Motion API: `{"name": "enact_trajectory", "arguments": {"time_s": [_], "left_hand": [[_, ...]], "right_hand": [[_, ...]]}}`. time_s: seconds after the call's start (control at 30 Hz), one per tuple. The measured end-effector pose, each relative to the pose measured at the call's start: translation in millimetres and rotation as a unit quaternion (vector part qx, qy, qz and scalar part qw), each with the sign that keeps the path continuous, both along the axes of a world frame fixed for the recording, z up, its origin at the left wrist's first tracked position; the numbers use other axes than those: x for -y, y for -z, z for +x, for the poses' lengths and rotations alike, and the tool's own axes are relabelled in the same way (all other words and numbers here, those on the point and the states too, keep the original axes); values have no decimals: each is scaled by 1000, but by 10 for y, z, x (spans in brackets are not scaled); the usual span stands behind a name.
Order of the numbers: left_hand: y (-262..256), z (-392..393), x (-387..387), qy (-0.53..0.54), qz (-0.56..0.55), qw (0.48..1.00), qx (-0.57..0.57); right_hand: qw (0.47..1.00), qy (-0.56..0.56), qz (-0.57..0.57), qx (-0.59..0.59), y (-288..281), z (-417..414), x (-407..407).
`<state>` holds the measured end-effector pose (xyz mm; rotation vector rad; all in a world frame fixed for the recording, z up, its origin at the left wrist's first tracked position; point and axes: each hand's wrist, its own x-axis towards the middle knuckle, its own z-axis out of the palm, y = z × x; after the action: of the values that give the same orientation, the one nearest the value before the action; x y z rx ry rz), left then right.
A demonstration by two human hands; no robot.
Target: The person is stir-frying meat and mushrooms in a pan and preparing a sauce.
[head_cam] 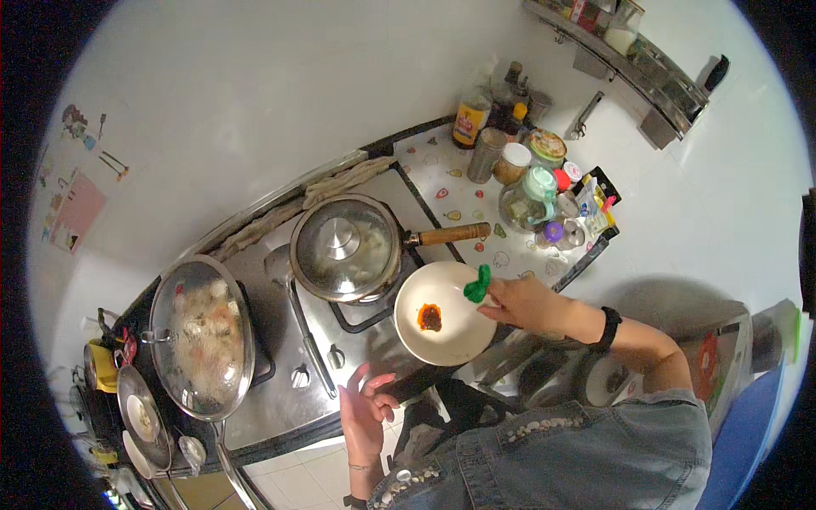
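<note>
My right hand (526,307) grips the right rim of a white bowl (456,319), which has a small patch of dark red, oily paste (429,317) inside. A bright green item (478,285), perhaps a cloth or twist of plastic, is at my fingertips over the rim. My left hand (366,408) is raised near the stove's front edge, fingers apart and holding nothing. Behind the bowl, a lidded pan (346,248) with a wooden handle (454,233) sits on a burner. A large wok under a steamy glass lid (204,338) stands at left.
A spatula (309,344) lies between the pans. Folded cloths (347,182) line the stove's back edge. Jars, bottles and a glass pitcher (528,201) crowd the patterned mat at right. A metal shelf (625,64) is on the wall. Smaller pans (143,417) stand at far left.
</note>
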<state>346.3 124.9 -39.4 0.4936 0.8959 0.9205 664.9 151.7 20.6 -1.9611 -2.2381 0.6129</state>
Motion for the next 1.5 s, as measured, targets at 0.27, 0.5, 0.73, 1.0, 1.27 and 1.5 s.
{"name": "enact_trajectory", "arguments": {"time_s": [0.27,0.5,0.73,1.0,1.27,1.5], "left_hand": [[16,-91,78,-3,18,1000,-6],[-12,-173,135,-8,14,1000,15],[74,-320,184,-29,48,994,-96],[66,-394,234,-77,54,994,-60],[15,-420,236,-79,42,994,-68],[82,-441,240,-70,44,995,-61]], "right_hand": [[989,-113,-81,56,361,-103,37],[988,-119,-57,82,388,-110,45],[977,-152,-60,134,342,-137,-20],[978,-173,-41,113,281,-186,-118],[971,-195,-46,128,313,-188,-165],[963,-193,-60,177,269,-195,-173]]}}
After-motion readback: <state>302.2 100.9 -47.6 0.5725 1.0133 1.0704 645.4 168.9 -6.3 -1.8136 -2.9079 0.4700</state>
